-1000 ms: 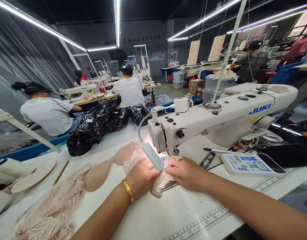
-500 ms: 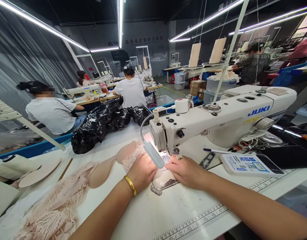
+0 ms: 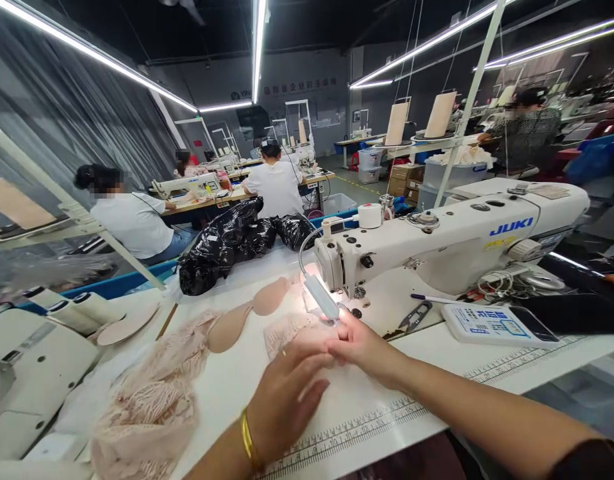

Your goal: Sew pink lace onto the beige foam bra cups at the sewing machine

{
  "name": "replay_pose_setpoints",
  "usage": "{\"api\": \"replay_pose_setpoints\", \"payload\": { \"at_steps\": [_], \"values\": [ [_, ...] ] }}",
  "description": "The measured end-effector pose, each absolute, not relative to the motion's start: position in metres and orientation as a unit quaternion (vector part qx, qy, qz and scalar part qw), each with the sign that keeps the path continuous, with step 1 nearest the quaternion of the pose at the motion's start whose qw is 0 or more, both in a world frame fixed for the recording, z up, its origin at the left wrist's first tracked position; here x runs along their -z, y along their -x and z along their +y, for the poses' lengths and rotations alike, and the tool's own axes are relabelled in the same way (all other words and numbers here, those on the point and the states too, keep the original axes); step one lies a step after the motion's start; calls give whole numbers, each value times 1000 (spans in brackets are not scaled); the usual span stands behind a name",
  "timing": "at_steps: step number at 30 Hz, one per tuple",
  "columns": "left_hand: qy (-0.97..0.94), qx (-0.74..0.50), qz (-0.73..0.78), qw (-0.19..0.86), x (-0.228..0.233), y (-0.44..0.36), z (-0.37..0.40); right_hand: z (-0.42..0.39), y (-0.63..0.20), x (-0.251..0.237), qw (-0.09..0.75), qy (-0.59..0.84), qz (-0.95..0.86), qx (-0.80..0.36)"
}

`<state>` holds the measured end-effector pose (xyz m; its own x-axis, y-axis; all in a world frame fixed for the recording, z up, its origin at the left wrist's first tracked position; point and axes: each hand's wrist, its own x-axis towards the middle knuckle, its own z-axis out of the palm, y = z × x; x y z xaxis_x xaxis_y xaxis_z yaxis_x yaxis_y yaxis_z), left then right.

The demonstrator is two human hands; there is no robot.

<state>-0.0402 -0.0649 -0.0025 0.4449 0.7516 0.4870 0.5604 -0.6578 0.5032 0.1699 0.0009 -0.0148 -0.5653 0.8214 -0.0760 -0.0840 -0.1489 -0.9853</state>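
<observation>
One lace piece: right hand, fingers apparently pinching its edge; left hand, fingers loosely parted, gripping nothing visible; completed and remaining stitching indistinguishable.

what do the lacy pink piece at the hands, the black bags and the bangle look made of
Lacy pink piece: matte fabric, perhaps lace, from its openwork pattern. Black bags: thin glossy plastic, judging by crinkles and highlights. Bangle: polished metal by its gold shine; real gold unclear.

left hand sliding back across the table, fingers spreading, right hand easing away from the sewing machine
</observation>
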Motion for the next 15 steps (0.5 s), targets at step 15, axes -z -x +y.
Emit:
{"api": "replay_pose_setpoints", "payload": {
  "at_steps": [15],
  "values": [
    [-120,-660,445,593,5,3,-106,-95,-171,31,366,346,-620,-601]
  ]
}}
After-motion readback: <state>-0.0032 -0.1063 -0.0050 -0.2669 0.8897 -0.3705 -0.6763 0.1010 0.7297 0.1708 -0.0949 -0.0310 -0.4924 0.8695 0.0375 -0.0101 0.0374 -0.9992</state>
